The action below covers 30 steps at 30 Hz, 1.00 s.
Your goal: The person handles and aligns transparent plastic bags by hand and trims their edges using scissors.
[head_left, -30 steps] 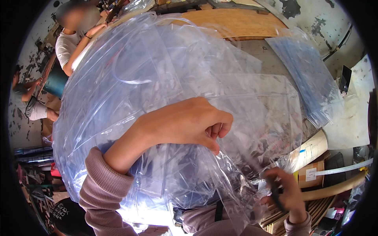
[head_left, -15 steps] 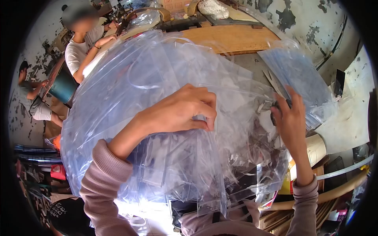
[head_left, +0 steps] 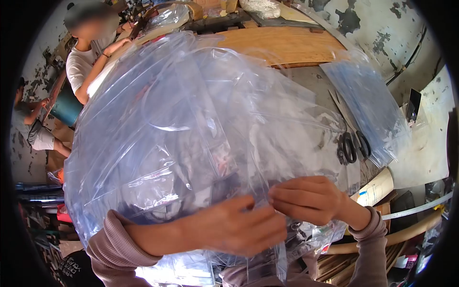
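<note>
A large heap of clear plastic sheeting (head_left: 201, 119) covers the work surface in front of me. My left hand (head_left: 239, 225) is over the near edge of the heap, blurred by motion, its fingers bent at the plastic. Beside it on the right, my right hand (head_left: 308, 198) has its fingers pressed together on a fold of the clear plastic. Black-handled scissors (head_left: 351, 143) lie at the right of the heap, blades pointing away from me, touched by neither hand. Next to them rests a flat stack of bluish plastic sheets (head_left: 368, 105).
A co-worker in a white shirt (head_left: 76, 67) is at the upper left, with another person (head_left: 36, 124) farther off. A wooden board (head_left: 272, 45) lies behind the heap. A dark phone (head_left: 413, 105) and a paper roll (head_left: 375, 189) are at the right.
My right hand has put the scissors down beside the bluish stack and moved down and left to the plastic. My left hand has lowered toward me.
</note>
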Tool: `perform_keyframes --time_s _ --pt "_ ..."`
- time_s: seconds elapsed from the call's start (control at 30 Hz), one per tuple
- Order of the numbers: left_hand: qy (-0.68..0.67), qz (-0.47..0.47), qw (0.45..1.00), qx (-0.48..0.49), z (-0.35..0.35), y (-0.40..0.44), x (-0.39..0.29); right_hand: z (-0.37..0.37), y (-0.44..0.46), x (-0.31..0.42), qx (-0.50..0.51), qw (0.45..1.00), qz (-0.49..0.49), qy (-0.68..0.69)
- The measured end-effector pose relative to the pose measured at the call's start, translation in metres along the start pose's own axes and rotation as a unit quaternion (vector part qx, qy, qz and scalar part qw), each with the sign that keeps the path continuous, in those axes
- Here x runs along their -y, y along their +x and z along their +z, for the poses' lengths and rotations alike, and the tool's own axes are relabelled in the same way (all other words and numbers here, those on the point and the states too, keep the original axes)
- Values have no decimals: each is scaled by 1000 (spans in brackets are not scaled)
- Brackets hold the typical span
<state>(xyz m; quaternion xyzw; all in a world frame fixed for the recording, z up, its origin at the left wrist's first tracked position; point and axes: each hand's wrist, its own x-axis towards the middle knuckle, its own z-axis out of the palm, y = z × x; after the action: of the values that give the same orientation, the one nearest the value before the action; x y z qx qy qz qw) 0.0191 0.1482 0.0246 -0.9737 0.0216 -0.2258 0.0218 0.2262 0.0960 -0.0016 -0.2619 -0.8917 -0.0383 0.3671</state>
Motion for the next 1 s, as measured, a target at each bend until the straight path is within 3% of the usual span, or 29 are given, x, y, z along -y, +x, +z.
perform_keyframes --time_s 0.03,0.27,0.37,0.47,0.7,0.77,0.8,0.87,0.9,1.0 --pt "22 66 997 34 1 -1 -4 2 0 1 0 1000 10 5" --pt "106 27 993 -50 11 -5 -9 6 5 3 0 999 34 -4" --pt "119 53 991 -37 8 -4 -7 3 8 5 15 999 33 -35" --pt "64 82 992 -78 12 -5 -7 -1 14 10 36 997 26 -69" --pt "25 104 991 -75 13 -7 -2 -7 27 13 85 991 64 -77" --pt "3 108 992 -71 13 -9 1 -6 31 3 68 993 84 -53" --pt "2 111 991 -71 17 -12 -8 -15 37 -13 46 979 111 -163" --pt "-40 253 966 -23 29 -18 -33 -32 50 -60 -33 950 164 -262" --pt "-69 230 971 6 31 -19 -33 -35 51 -80 -90 946 190 -248" --pt "-23 210 977 15 26 -20 -23 -34 50 -99 -72 942 203 -258"
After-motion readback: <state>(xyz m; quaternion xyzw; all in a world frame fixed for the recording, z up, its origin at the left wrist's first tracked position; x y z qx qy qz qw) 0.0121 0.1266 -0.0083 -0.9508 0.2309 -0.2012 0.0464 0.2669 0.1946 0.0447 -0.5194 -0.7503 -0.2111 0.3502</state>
